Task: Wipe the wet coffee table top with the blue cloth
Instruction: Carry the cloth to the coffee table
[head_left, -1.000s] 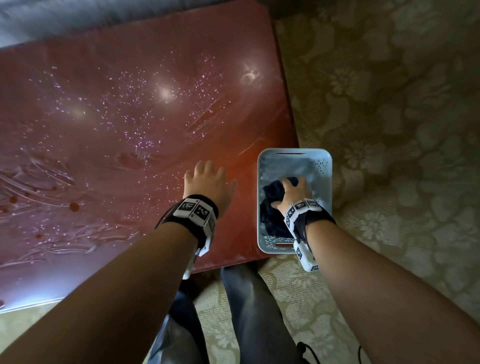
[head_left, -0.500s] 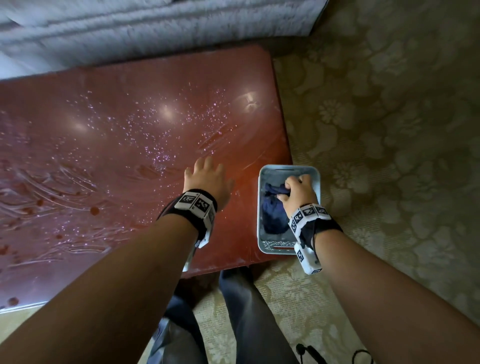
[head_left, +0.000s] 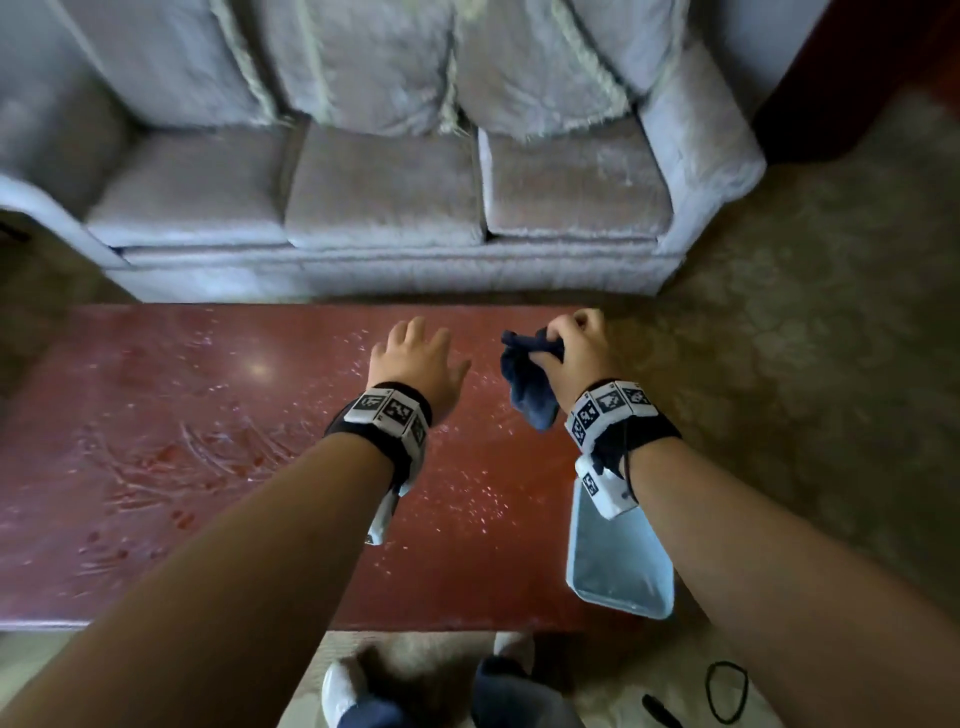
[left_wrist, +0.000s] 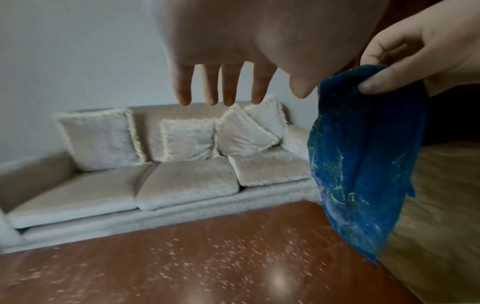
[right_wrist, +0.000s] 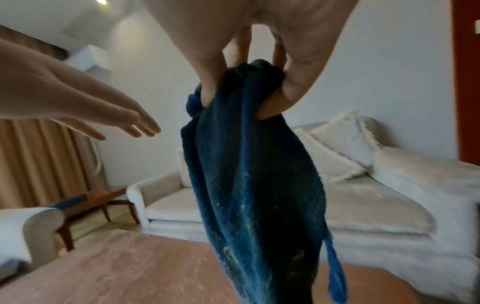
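The reddish-brown coffee table (head_left: 208, 467) (left_wrist: 207, 267) (right_wrist: 130, 277) carries scattered water droplets and smeared streaks. My right hand (head_left: 571, 348) (right_wrist: 249, 82) grips the bunched blue cloth (head_left: 530, 395) (left_wrist: 363, 164) (right_wrist: 254, 185), which hangs down in the air above the table's right end. My left hand (head_left: 410, 358) (left_wrist: 221, 86) hovers above the table just left of the cloth, fingers straight and holding nothing.
A pale blue plastic basket (head_left: 618, 561) sits at the table's near right corner under my right forearm. A light grey sofa (head_left: 389, 208) with cushions stands beyond the far edge. Patterned carpet (head_left: 805, 364) lies to the right, and a black cable (head_left: 727, 691) near my feet.
My right hand has lifted the blue cloth out of the basket and raised it over the table. The left hand has risen off the tabletop. The head view has tilted up toward the sofa.
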